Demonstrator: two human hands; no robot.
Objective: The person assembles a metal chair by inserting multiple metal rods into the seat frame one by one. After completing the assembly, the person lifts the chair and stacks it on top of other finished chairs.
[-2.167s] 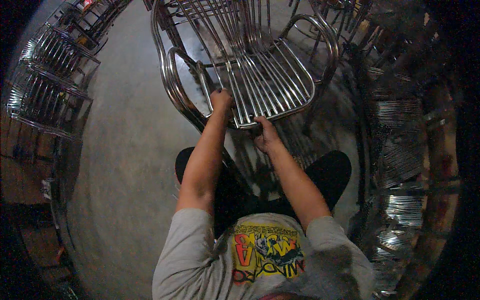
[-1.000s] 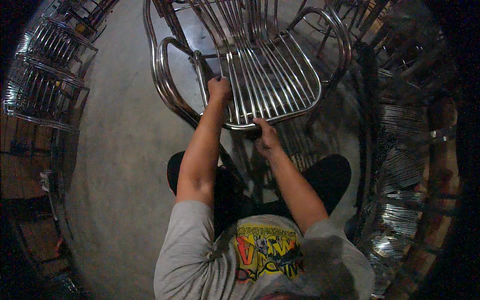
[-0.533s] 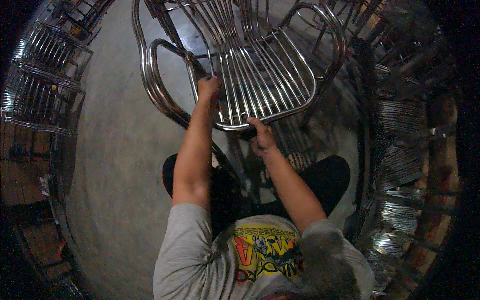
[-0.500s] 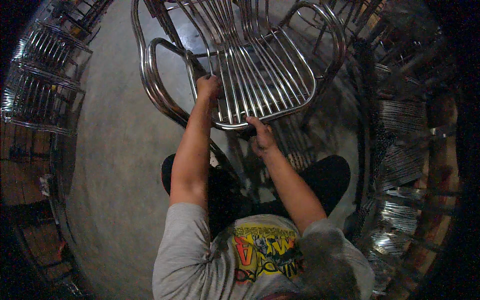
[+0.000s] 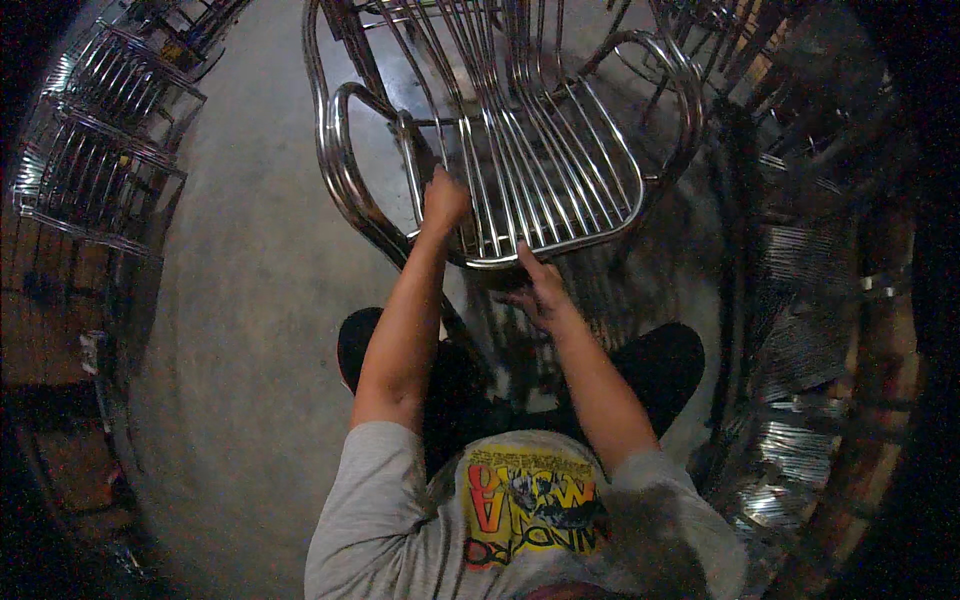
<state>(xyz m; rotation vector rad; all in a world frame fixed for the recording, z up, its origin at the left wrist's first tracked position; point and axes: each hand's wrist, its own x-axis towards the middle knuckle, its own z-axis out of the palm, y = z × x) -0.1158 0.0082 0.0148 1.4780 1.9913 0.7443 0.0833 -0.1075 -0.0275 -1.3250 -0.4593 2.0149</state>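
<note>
A shiny tubular metal chair [image 5: 560, 180] with slatted seat and looped armrests stands before me. Over the left side of its seat, my left hand [image 5: 446, 204] is closed around the seat's bars, its fingertips partly hidden. My right hand [image 5: 543, 292] is at the front rail of the seat. Its thumb rests up against the rail, while the other fingers are spread beneath it, in shadow. No tool shows in either hand.
Stacked metal chair frames [image 5: 105, 150] stand at the left. More slatted metal parts [image 5: 795, 450] lie along the right side, beside a dark upright edge. Other chair frames are at the far right. Grey concrete floor [image 5: 240, 330] spreads to the left of my legs.
The chair appears shifted right and slightly lower in view, along with the surroundings. My left hand sits slightly nearer the seat's front edge. My right hand's fingers have spread from a more curled pose.
</note>
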